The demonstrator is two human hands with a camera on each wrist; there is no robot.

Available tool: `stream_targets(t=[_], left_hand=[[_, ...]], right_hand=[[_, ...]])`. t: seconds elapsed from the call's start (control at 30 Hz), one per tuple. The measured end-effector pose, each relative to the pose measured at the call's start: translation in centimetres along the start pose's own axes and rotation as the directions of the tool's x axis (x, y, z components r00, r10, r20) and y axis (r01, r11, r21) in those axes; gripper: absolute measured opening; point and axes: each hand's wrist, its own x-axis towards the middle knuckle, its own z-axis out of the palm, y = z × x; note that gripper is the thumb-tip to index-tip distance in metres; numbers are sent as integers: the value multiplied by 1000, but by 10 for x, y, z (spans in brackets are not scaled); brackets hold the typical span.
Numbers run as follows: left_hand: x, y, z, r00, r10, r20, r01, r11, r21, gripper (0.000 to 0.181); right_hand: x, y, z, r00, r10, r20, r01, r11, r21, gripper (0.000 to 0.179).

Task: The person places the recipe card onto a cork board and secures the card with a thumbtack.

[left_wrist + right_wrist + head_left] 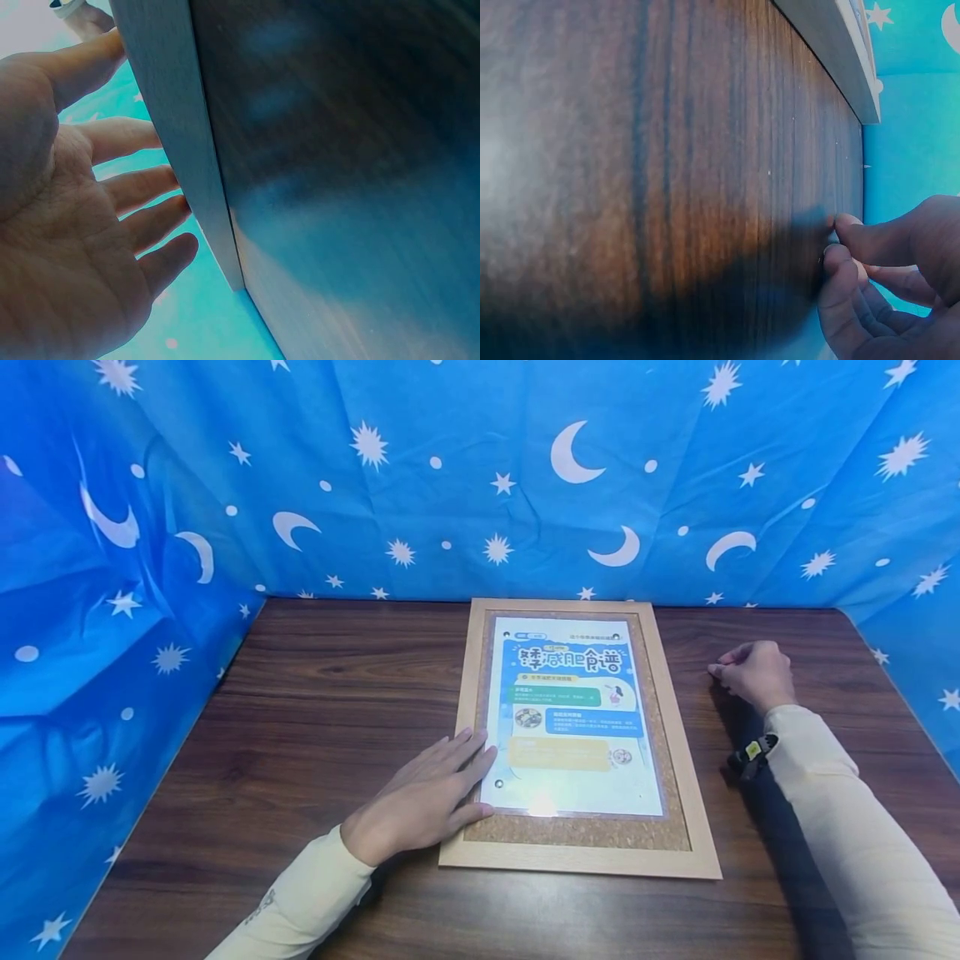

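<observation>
A corkboard (pixel 667 831) with a pale wood frame lies on the table, a laminated poster (pixel 577 727) on it. Round-headed pushpins (pixel 498 784) show at the poster's two top corners and its lower left. My left hand (pixel 423 789) rests across the board's left edge, fingers extended, fingertips at the poster's side; the left wrist view has them along the frame (pixel 169 105). Right of the board, my right hand (pixel 757 675) is low over the table, thumb and fingertips brought together. In the right wrist view they pinch a tiny shiny pushpin (pixel 832 239), mostly hidden.
The dark wood-grain table (pixel 322 693) extends on both sides of the board. A blue cloth (pixel 465 510) with white moons and stars hangs behind it and at the sides. A small black device (pixel 753 754) sits at my right wrist.
</observation>
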Motion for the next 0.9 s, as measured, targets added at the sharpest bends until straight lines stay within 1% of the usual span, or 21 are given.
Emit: stream_targets(t=[0.17,0.47,0.7,0.83,0.9], left_hand=[[0,1,-1,1000,0,6,0,1000,-2,71],[1,2,-2,1000,-2,11,2,1000,1,71],[0,2,-2,1000,-2,9,2,1000,-11,72],[0,1,-2,1000,0,5,0,1000,-11,71],[0,1,-2,1000,-3,7,3,1000,-9,71]], right_hand=[[1,0,2,1000,2,-17,-1,1000,16,25],[0,2,2,1000,0,-20,0,1000,18,27],[-4,0,-1,999,-39,-23,40,999,32,30],[-10,-4,-3,998,-59,-28,61,996,63,32],[-14,-7,-4,998,-69,-14,70,995,68,35]])
